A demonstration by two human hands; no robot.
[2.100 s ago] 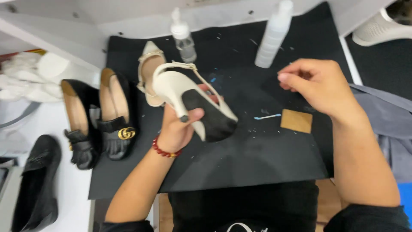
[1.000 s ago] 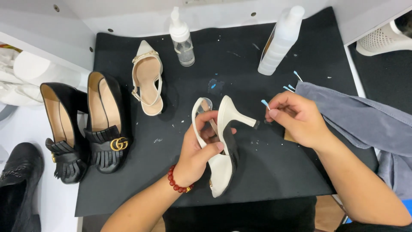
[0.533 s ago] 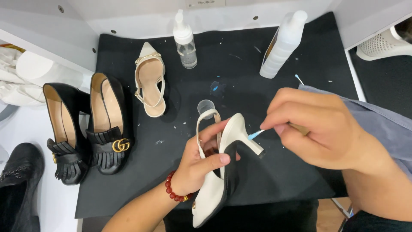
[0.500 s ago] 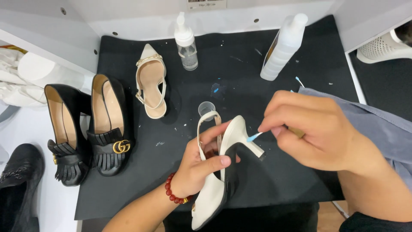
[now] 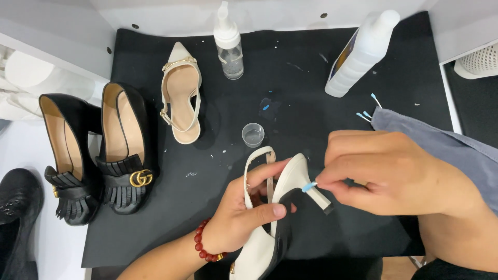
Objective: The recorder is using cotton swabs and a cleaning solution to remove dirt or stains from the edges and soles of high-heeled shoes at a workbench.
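Note:
My left hand (image 5: 243, 215) grips a cream slingback heel shoe (image 5: 282, 207) on its side above the black mat (image 5: 290, 98), thumb across its back. My right hand (image 5: 394, 173) pinches a blue-tipped cotton swab (image 5: 309, 186) whose tip touches the shoe's heel. A red bead bracelet circles my left wrist. The matching cream shoe (image 5: 180, 101) lies flat on the mat to the upper left. A small clear cup (image 5: 253, 135) stands just above the held shoe.
A clear pump bottle (image 5: 228, 44) and a white squeeze bottle (image 5: 360, 52) stand at the mat's far edge. Two black fringed loafers (image 5: 98, 155) sit at the left. A grey cloth (image 5: 446, 150) lies right, with spare swabs (image 5: 367, 111) beside it. A white basket (image 5: 480, 62) is far right.
My left hand turned the cream shoe and brought it nearer; my right hand picked up a swab and brought its tip to the heel. Over the last half second little moved.

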